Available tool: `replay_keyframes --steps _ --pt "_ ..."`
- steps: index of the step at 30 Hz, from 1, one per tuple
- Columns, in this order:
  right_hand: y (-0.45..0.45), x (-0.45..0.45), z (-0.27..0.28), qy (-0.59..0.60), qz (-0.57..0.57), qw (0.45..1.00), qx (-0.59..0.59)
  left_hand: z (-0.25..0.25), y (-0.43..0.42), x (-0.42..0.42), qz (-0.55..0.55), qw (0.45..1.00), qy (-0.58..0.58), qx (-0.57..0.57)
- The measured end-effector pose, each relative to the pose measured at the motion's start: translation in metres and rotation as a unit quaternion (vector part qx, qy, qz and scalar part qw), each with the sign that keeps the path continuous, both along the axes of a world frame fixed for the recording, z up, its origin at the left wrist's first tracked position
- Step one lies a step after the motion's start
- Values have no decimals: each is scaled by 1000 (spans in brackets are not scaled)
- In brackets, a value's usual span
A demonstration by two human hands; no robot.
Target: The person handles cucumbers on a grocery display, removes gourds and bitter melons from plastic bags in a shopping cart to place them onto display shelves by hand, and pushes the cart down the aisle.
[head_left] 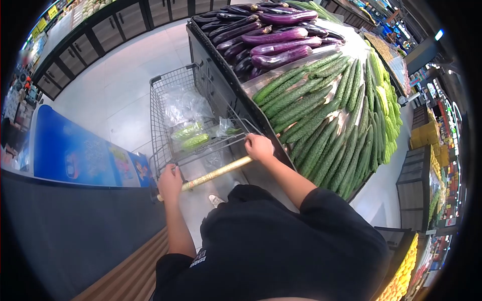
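A wire shopping cart (156, 113) stands in front of me, with a yellowish handle bar (216, 173) across its near end. My left hand (170, 181) is closed at the left end of the bar. At the right end, my right hand (259, 147) is curled in a fist round the cart's handle, close to the vegetable stand. Inside the basket lie clear plastic bags (182, 106), two light green vegetables (195, 142) in plastic, and a smaller bag (226, 125) with something dark green in it.
On the right, a stand holds purple eggplants (281, 47), long green cucumbers (306, 103) and pale green vegetables (385, 105). A blue printed panel (75, 150) rises close on the left. Dark cabinets (108, 32) line the far side of the tiled floor (125, 70).
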State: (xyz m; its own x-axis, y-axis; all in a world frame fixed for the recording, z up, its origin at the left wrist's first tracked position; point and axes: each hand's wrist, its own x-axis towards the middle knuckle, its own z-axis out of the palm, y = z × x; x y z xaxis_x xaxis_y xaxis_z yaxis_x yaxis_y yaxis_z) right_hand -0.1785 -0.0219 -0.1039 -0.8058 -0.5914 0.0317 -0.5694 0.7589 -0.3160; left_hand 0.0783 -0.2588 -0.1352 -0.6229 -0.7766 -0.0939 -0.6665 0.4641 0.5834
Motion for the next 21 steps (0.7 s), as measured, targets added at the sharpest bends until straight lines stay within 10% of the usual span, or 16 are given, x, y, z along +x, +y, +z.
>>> replay_keyframes --steps 21 --pt "-85 -93 -3 -157 173 972 16 -27 -92 -72 97 995 -24 -18"
